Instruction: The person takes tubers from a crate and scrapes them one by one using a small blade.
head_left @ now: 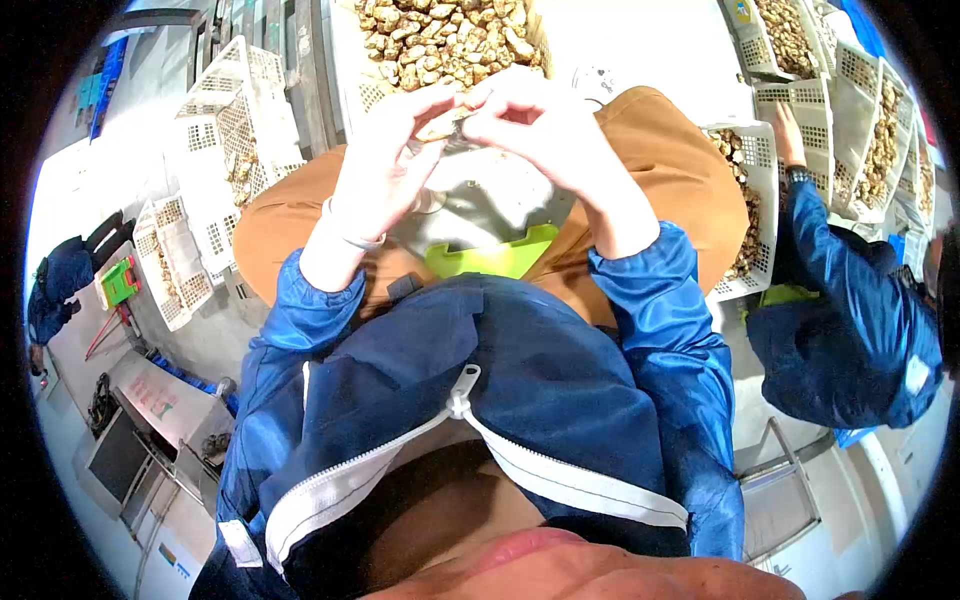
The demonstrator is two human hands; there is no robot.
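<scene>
Both my hands are raised close together over my lap, just below a white crate (pixel 548 45) full of brown-and-white mottled lumps (pixel 440 40). Between the fingertips of my left hand (pixel 385 160) is a small piece (pixel 440 127) that looks like one of those lumps. My right hand (pixel 545 130) touches its other side with thumb and fingers curled to a pinch. Under the hands, between my knees, lies a bright green piece (pixel 495 255) beside a pale, glaring surface.
White crates (pixel 215 130) stand at the left, some holding lumps. Another crate (pixel 758 210) is by my right knee. More filled crates (pixel 860 130) line the right, where a co-worker in blue (pixel 850 330) reaches in. A second person (pixel 65 285) is far left.
</scene>
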